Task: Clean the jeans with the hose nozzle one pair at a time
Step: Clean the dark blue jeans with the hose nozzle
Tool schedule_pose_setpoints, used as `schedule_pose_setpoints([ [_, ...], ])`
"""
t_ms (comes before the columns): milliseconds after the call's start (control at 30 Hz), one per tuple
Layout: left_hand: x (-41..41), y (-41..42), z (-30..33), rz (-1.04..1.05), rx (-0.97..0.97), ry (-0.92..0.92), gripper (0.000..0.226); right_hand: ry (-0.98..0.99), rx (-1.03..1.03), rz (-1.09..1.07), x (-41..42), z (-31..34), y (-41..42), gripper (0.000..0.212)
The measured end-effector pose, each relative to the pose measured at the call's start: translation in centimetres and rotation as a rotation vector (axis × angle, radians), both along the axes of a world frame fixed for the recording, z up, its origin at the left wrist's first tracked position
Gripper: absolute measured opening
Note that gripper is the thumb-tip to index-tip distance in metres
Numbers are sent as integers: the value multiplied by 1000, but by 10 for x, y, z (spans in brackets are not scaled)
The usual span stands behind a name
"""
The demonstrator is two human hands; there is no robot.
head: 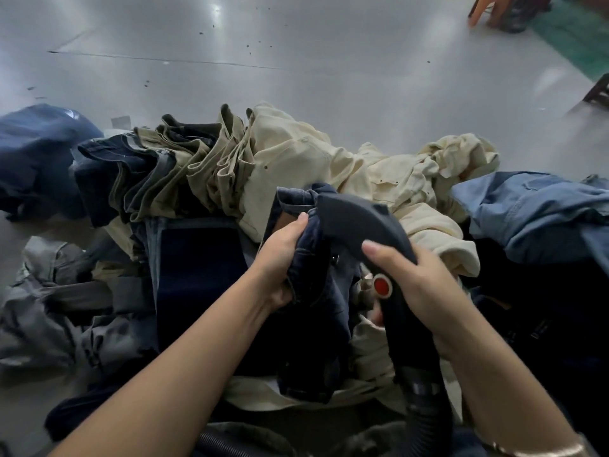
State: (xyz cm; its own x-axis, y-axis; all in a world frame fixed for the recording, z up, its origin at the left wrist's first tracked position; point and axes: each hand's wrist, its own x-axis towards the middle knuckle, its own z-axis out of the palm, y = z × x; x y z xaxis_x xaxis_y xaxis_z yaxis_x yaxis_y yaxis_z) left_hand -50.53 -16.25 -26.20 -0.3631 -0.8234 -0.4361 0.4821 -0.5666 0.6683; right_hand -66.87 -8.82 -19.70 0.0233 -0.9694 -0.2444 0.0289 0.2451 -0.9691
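Right now the person's left hand (283, 258) is clenched around a bunched fold of dark blue jeans (316, 311), fingers curled tight into the denim near the waistband. The right hand (418, 285) wraps round the handle of the hose nozzle (362, 222), a dark grey curved piece with a red button (381, 285) just beside the thumb; the forefinger lies stretched along the top of the nozzle while the other fingers curl under it. The nozzle's tip is pushed against the gathered denim, right next to the left hand's knuckles. A ribbed black hose (423, 404) runs from the nozzle down toward the near edge of the floor, under the right wrist, which wears a gold-coloured bangle (540, 448).

All of this sits on a heap of garments spread over a shiny grey floor (296, 44). Just behind the hands lies a mound of cream trousers (329, 159), and to its left a stack of folded olive and dark denim pairs (158, 173). Light blue jeans (534, 212) lie toward the right edge, grey trousers (56, 308) are crumpled at the left, and another dark blue bundle (36, 150) rests further out on the left. Small dark specks dot the floor beyond. At the far right corner a strip of green matting (573, 37) shows.
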Motion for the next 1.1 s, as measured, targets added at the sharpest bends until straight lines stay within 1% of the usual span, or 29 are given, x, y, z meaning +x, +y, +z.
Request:
schedule_pose_setpoints([
  [100,3,1,-3,4,24,-26,50,-21,-25,-72,-12,6,-8,21],
  [167,7,-2,-3,43,52,-21,54,-8,1,-14,-15,5,-2,26],
  [200,8,-6,-4,64,57,-14,57,10,26,39,-13,3,4,25],
  [300,8,-12,-1,89,50,-36,58,45,72,191,-2,-7,20,12],
  [367,6,-11,2,99,47,-62,53,75,80,213,2,-10,23,10],
  [433,4,-8,3,87,40,-77,50,97,81,184,5,-7,21,11],
  [533,0,1,-1,11,21,-110,45,92,94,123,6,-2,12,18],
  [633,-3,7,-5,-75,32,-96,47,93,104,45,3,1,-1,28],
  [700,0,7,-5,-74,47,-98,45,100,90,-6,-2,4,-10,34],
  [800,8,1,-5,-29,61,-78,51,44,87,-55,-12,7,-12,43],
  [867,11,-5,-5,26,75,-24,55,13,115,-33,-14,6,-6,54],
  [933,12,-10,-5,52,68,13,53,19,145,0,-12,1,2,64],
  [1000,12,-13,-4,54,49,22,50,13,156,56,-7,-3,11,65],
  [1100,12,-18,-8,50,31,28,59,16,152,151,1,-3,23,61],
])
